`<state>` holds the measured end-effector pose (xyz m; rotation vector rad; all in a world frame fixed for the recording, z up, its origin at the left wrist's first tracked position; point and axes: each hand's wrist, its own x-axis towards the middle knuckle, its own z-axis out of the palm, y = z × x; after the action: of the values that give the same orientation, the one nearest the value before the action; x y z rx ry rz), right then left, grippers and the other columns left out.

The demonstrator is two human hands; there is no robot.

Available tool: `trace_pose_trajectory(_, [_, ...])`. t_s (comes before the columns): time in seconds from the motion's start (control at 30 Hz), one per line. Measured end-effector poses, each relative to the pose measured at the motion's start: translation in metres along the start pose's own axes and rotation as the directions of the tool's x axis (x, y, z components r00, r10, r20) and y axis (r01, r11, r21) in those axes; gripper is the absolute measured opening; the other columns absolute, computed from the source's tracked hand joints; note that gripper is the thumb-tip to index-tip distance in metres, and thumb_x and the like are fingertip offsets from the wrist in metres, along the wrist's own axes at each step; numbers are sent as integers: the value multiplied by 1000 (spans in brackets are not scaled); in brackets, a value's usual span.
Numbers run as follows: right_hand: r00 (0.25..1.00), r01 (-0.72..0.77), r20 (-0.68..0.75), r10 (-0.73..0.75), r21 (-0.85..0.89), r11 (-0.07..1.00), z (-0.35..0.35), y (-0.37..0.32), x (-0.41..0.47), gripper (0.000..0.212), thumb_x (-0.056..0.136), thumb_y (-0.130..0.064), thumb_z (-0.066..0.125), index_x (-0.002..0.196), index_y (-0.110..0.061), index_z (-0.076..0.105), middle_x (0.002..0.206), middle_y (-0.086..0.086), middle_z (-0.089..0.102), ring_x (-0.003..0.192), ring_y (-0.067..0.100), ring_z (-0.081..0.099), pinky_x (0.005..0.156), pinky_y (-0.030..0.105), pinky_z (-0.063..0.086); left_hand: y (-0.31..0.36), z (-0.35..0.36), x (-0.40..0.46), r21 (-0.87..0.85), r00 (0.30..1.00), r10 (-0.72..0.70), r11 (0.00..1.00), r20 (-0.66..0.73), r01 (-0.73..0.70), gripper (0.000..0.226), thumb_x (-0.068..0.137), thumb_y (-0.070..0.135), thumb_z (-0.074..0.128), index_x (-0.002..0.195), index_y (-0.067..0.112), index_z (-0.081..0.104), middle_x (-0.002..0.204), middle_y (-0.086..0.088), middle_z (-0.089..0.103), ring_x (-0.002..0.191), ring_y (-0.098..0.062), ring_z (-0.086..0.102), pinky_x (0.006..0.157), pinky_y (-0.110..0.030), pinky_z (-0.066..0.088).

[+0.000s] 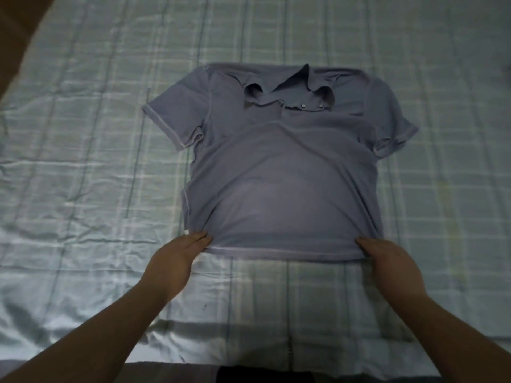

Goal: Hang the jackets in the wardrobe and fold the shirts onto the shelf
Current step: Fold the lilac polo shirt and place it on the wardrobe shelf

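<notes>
Two bare forearms reach up from the bottom edge of the view, crossing the near edge of a bed covered with a pale blue-grey checked sheet (83, 189), shiny and creased with many fine wrinkles. The left hand (177, 258) grips the near left corner of a short-sleeved blue-grey polo shirt (282, 183), its fingers curled over the hem with the fingertips tucked into the fabric. The right hand (387, 261) grips the near right corner in the same way, fingers bent over the hem and bunching the cloth a little. The shirt lies spread out front side up on the bed sheet, roughly in the middle of the view, with its hem toward the person and its collar (293, 87) at the far end. The collar is open and rumpled, its two points folded loosely outward, and two small pale buttons (312, 106) show on the placket just below it. Both short sleeves stick out sideways, the left one lying flat with a light stitched edge, the right one slightly crumpled. The fabric pulls into soft diagonal creases running from each gripped corner toward the chest. A pale stitched line runs along the hem between the two hands. At the upper left corner a brown surface (16, 29) borders the bed; what it is cannot be told. The scene is dim.
</notes>
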<state>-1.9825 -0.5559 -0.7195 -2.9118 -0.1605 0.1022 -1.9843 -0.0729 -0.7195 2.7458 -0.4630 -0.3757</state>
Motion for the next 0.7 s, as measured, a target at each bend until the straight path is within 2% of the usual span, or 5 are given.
trace_pose_trajectory(0.13, [1000, 13, -9, -14, -117, 993, -23, 3, -20, 56, 67, -1, 51, 117, -17, 71, 117, 6, 71, 102, 24, 70, 97, 46, 41, 8, -14, -24, -18, 997, 76, 997, -25, -77, 68, 77, -5, 30, 138, 15, 53, 136, -7, 58, 123, -21, 54, 114, -23, 25])
trace_pose_trajectory(0.23, [999, 41, 16, -39, -147, 988, -24, 5, -49, 57, 69, 1, 52, 120, -17, 70, 120, 5, 70, 106, 23, 69, 105, 47, 36, 11, -16, -39, 40, 994, 104, 994, 34, -105, 89, 56, -25, 56, 136, 13, 56, 135, -10, 60, 125, -21, 52, 116, -25, 18])
trace_pose_trajectory(0.4, [993, 74, 98, -62, -122, 990, 0, 7, -91, 71, 64, -7, 31, 124, -11, 67, 125, 11, 67, 111, 27, 64, 112, 26, 22, 6, 2, -55, 184, 951, 85, 972, 296, -144, 114, 26, -4, 81, 135, 15, 54, 130, -10, 63, 119, -25, 62, 114, -41, 18])
trace_pose_trajectory(0.6, [983, 34, 183, -15, -100, 994, -4, -6, -112, 72, 61, -3, 40, 128, -12, 65, 131, 9, 64, 112, 26, 66, 92, 30, 51, 8, 19, -83, 72, 962, 55, 994, 269, -77, 122, 36, -14, 82, 146, 18, 40, 144, -10, 50, 129, -29, 53, 111, -32, 35])
trace_pose_trajectory(0.7, [965, 7, 262, 7, -51, 999, -9, -2, -118, 88, 50, 13, 63, 133, -16, 62, 135, 6, 62, 116, 26, 64, 87, 37, 55, 9, 17, -84, 39, 964, 44, 998, 262, -56, 123, 38, -18, 74, 149, 21, 35, 145, -9, 50, 129, -29, 53, 101, -44, 47])
